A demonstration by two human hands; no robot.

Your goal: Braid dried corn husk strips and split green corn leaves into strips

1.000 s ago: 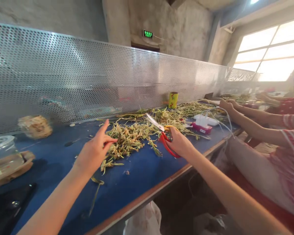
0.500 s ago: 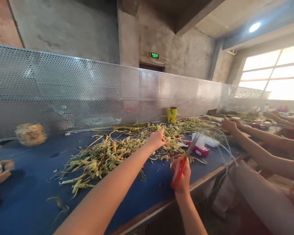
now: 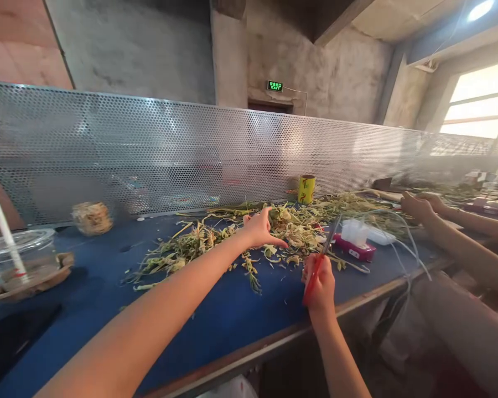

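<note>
My left hand (image 3: 259,228) reaches over a loose heap of dried, yellow-green plant stems and leaves (image 3: 299,226) on the blue tabletop. Its thumb and forefinger are spread apart, and nothing shows between them. Closer to the table's front edge, my right hand (image 3: 321,284) is closed round the red handles of a pair of scissors (image 3: 314,280). The scissor blades point up and away from me. Beyond the left hand, more of the plant material (image 3: 203,235) lies partly behind my left forearm.
A yellow roll (image 3: 306,189) stands before a perforated metal screen (image 3: 182,149). Right of the scissors are a magenta box (image 3: 354,248) and a white tray (image 3: 379,236). A jar (image 3: 92,218), a lidded cup with straw (image 3: 8,237) and a dark flat object (image 3: 20,334) are left. A co-worker's hands (image 3: 419,205) are right.
The view has swung left, bringing the lidded cup further in. My left thumb has spread away from the forefinger. The right hand keeps hold of the scissors.
</note>
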